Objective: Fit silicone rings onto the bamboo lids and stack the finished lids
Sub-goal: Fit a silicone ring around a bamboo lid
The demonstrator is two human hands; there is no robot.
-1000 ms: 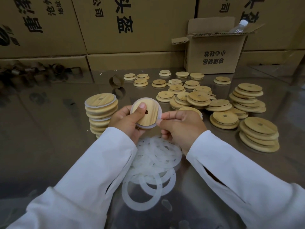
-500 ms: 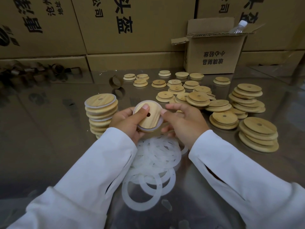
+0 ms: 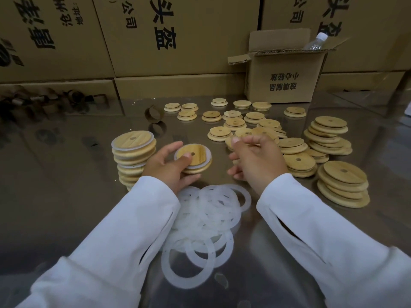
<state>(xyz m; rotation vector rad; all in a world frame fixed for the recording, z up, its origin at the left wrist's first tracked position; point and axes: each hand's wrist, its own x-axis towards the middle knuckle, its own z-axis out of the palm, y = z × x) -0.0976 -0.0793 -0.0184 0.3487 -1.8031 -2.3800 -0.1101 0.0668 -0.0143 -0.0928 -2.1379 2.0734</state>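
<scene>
Gone from the bamboo lid (image 3: 195, 157): right hand (image 3: 258, 163), now over the loose lids (image 3: 298, 162) near the middle of the bench (image 3: 66, 185), fingers loosely bent, nothing seen in them. Lid lower than before, lying nearly flat, white silicone ring (image 3: 177, 154) fitted on it, gripped by left hand (image 3: 166, 168), thumb on top, fingers under. Just left of it, tall stack of finished lids (image 3: 133, 152). Heap of spare rings (image 3: 206, 214) toward the near edge. Open cardboard box (image 3: 287, 78) at the far edge.

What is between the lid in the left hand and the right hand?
Just bare shiny table, in the head view. The lid, held by the left hand, and the right hand are apart; the white rings lie nearer.
</scene>
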